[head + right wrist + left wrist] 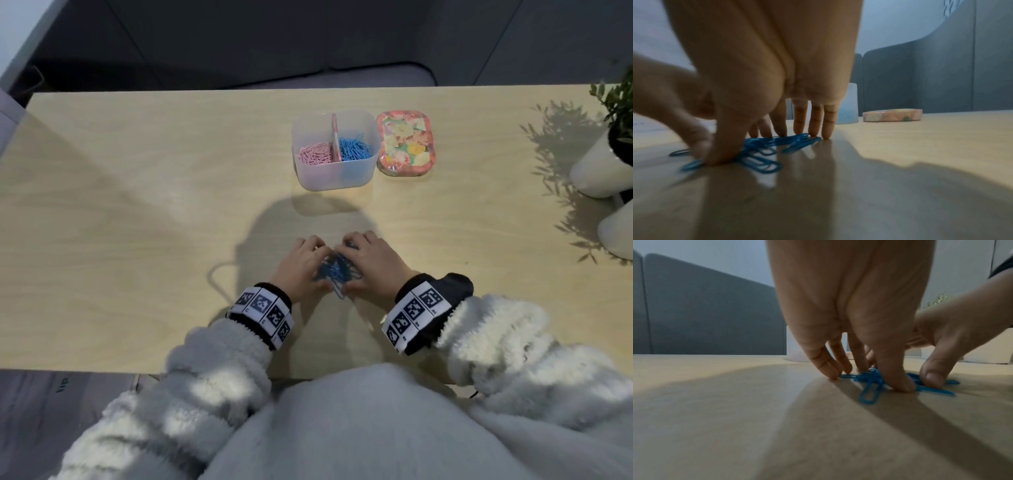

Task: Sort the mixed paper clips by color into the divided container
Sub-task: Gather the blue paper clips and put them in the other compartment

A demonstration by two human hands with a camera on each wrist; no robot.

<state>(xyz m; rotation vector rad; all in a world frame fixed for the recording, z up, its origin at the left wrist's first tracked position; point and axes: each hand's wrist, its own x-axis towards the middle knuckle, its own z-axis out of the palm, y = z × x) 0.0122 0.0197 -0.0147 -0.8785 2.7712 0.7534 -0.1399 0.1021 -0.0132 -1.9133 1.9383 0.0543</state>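
A heap of blue paper clips [334,270] [869,391] [760,160] lies on the wooden table near its front. My left hand [305,263] [863,366] and right hand [370,263] [764,129] stand on either side of it. Their straight fingers point down, with the tips on the table and the thumbs pressing on the clips' near edge. The translucent divided container [332,174] stands farther back. Its left compartment holds pink clips [313,154] and its right compartment holds blue clips [354,147].
A floral lid [406,144] [892,115] lies just right of the container. Two white plant pots [599,168] stand at the table's right edge. A grey sofa sits behind the table. The table's front edge is close to my wrists.
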